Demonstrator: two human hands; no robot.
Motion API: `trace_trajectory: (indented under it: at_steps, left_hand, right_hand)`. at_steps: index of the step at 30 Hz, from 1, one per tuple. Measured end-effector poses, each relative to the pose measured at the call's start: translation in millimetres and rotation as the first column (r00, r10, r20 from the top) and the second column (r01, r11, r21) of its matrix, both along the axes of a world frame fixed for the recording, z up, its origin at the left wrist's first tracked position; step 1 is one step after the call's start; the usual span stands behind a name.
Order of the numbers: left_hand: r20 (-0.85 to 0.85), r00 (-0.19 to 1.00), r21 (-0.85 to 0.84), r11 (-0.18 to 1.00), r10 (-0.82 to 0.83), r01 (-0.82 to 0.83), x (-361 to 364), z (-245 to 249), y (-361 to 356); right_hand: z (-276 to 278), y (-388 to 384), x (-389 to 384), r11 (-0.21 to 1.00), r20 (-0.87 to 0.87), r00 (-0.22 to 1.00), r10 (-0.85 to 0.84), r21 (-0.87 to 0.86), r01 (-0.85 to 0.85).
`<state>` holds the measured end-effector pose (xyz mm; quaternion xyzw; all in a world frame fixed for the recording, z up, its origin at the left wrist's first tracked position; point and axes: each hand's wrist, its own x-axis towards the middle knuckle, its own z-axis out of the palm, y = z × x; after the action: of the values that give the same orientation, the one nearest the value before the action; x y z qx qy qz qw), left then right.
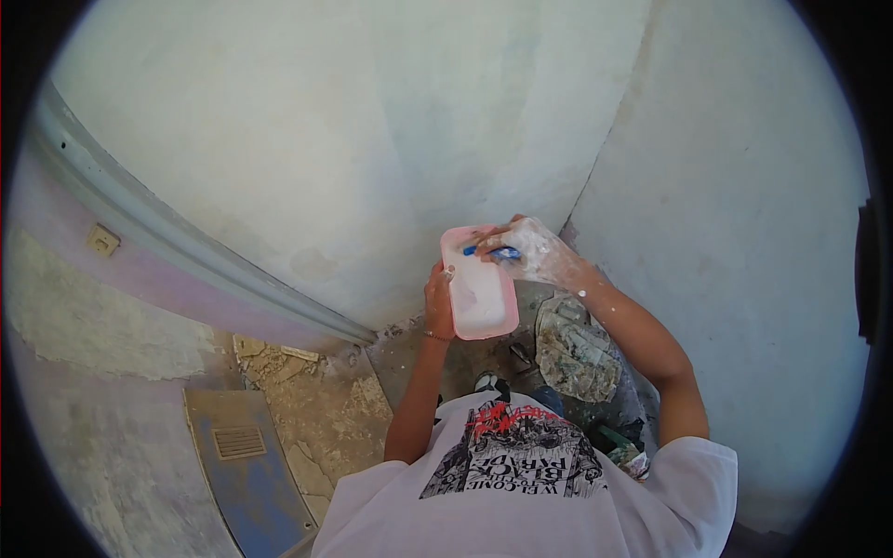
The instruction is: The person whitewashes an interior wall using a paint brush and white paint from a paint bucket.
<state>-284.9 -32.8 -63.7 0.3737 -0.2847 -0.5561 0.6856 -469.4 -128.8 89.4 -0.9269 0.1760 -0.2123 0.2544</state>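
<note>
My left hand [438,303] is wrapped around the left side of a shallow pink plastic tray [512,321], holding it up in front of the wall corner. Smooth white paste [481,293] covers the inside of the tray. My right hand [539,253], coated in white over its back and wrist, is closed on a blue-handled tool [505,253] at the tray's upper right. Its working end is down in the tray, and I cannot tell what kind of tool it is.
Pale walls meet in a corner [595,177] ahead. A crumpled, stained sack [577,349] lies on the floor to my right. A grey frame [214,251] runs along the left, with a wall socket [103,240] beyond it. Broken rubble [279,367] and a blue-brown vented panel [246,474] are lower left.
</note>
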Motion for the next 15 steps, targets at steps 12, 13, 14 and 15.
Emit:
trace_trajectory:
  at_steps: [12,13,14,15]
  left_hand:
    - [0.036,0.985,0.017,0.985,0.171,-0.172,7.2,-33.6,-7.6]
    - [-0.023,0.991,0.036,0.991,0.131,-0.13,6.8,-31.2,-7.2]
    - [-0.083,0.992,0.054,0.995,0.09,-0.086,5.3,-29.0,-7.3]
    - [-0.082,0.993,0.053,0.996,0.08,-0.076,0.9,-21.4,-7.1]
  right_hand:
    - [-33.4,25.5,3.5,0.975,-0.016,0.999,0.039,0.22,-0.034]
    - [-25.6,19.0,4.4,0.961,-0.045,0.999,-0.016,0.276,0.028]
    - [-22.7,10.3,7.1,0.96,-0.044,0.999,-0.027,0.277,0.038]
    - [-22.2,-0.3,10.6,0.993,0.016,0.999,-0.029,0.111,0.027]
